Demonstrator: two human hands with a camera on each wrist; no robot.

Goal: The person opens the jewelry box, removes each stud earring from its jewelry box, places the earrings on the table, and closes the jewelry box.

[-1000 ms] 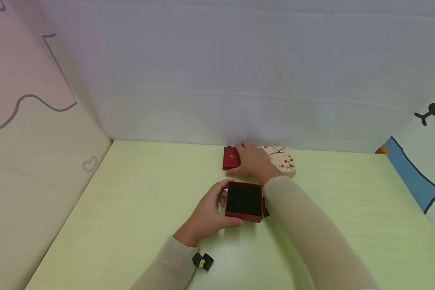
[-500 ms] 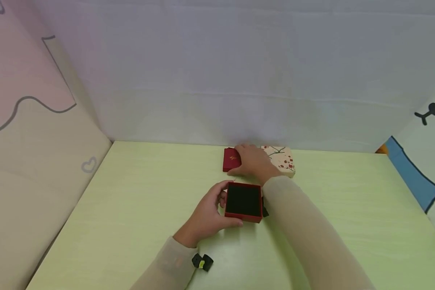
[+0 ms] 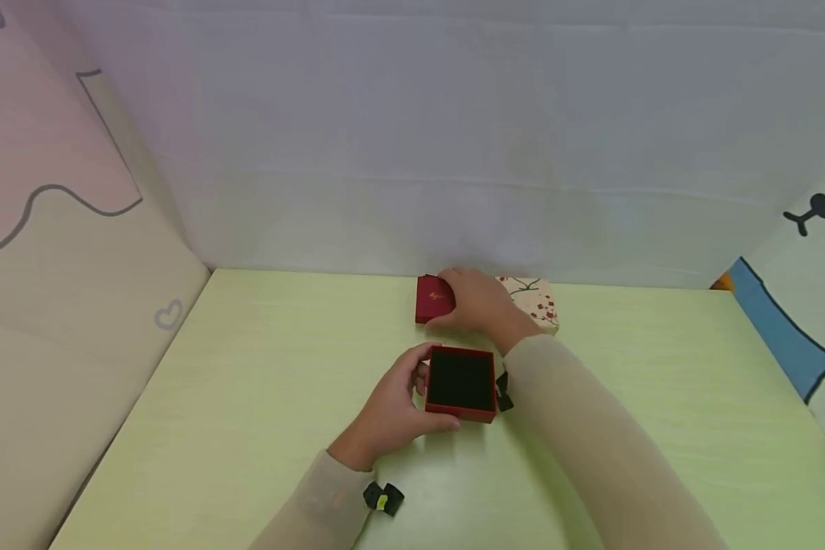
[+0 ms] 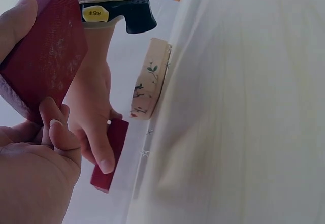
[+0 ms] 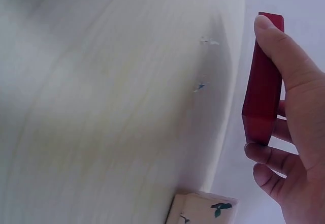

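My left hand (image 3: pixel 393 405) holds a small open red box (image 3: pixel 462 380), its black-lined inside facing up, with the thumb along the near side and the fingers at the far left corner. The red underside of this box (image 4: pixel 53 46) shows in the left wrist view. Farther back, my right hand (image 3: pixel 480 304) grips a flat red box lid (image 3: pixel 431 301) with small gold lettering on top. In the right wrist view the thumb lies on one long side of the lid (image 5: pixel 264 82) and the fingers curl round the other.
A cream box (image 3: pixel 539 305) with red blossoms and dark branches stands just right of my right hand, near the back wall (image 3: pixel 454 221). The pale green table (image 3: pixel 261 397) runs back to that white cloth wall. Printed side panels (image 3: pixel 76 321) flank it.
The right hand and the lid have shifted slightly left and toward the wall since half a second ago. My left hand with the red box stays almost still.
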